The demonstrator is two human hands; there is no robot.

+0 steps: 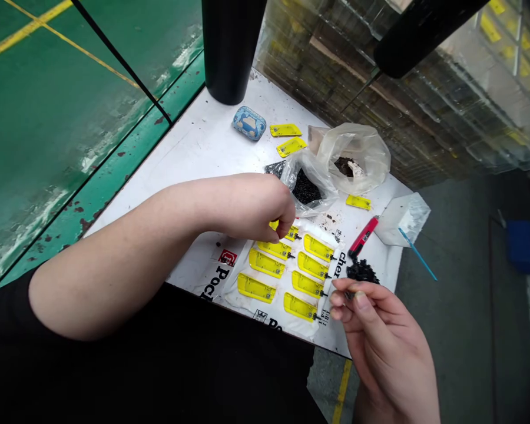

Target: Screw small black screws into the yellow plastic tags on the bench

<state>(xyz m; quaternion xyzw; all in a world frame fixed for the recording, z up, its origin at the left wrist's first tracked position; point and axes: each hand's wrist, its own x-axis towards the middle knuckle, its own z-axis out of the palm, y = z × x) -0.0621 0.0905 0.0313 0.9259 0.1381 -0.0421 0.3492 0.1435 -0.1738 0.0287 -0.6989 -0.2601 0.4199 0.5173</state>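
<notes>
We are holding our left hand (267,200) low over the top plate (292,234) of the left row, its fingers curling down across the middle while yellow is showing on either side; with the fingertips partly hiding, we cannot tell whether they are gripping it or merely hovering. That plate is lying right under those fingers, nearer the left hand than the right, its long axis slanting from upper left to lower right and its black-tipped end pointing right. The other plates (267,262) are lying in two rows on a printed white sheet (282,282), slanting likewise, most of them showing black ends. Over the right side of the surface (159,171), our right hand (391,330) is pinching thumb and fingers together on what is looking like a dark clip (350,295), just beside a black pile (362,271) and near a red cutter (363,237).
</notes>
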